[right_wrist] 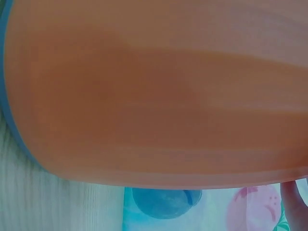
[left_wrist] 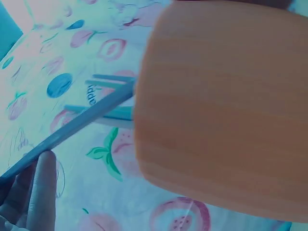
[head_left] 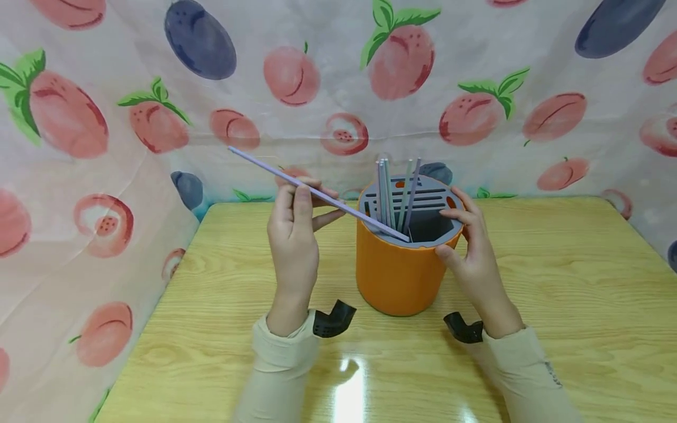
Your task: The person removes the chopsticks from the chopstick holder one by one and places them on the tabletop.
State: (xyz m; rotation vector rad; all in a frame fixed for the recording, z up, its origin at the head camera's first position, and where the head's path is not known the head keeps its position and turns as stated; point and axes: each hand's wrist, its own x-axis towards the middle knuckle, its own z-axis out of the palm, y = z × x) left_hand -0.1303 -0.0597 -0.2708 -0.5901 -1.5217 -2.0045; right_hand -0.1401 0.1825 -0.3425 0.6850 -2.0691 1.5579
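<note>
Near the middle of the table stands an orange utensil holder point(head_left: 400, 276) with a grey slotted top point(head_left: 378, 202) and a larger dark opening at its front right. Several pastel chopsticks point(head_left: 383, 188) stand upright in it, leaning slightly. My left hand point(head_left: 294, 232) pinches a long lilac chopstick point(head_left: 264, 166) between thumb and fingers. It slants down to the right, its lower end over the edge of the opening. My right hand point(head_left: 473, 252) grips the holder's right rim, thumb in front and fingers over the top. The left wrist view shows the slanted chopstick point(left_wrist: 72, 130) beside the holder's orange wall point(left_wrist: 221, 110).
The holder rests on a light wood-grain table point(head_left: 211, 329). A fruit-print cloth point(head_left: 296, 35) hangs behind the table and along its left side. Black wrist mounts point(head_left: 334, 319) sit at both sleeve cuffs.
</note>
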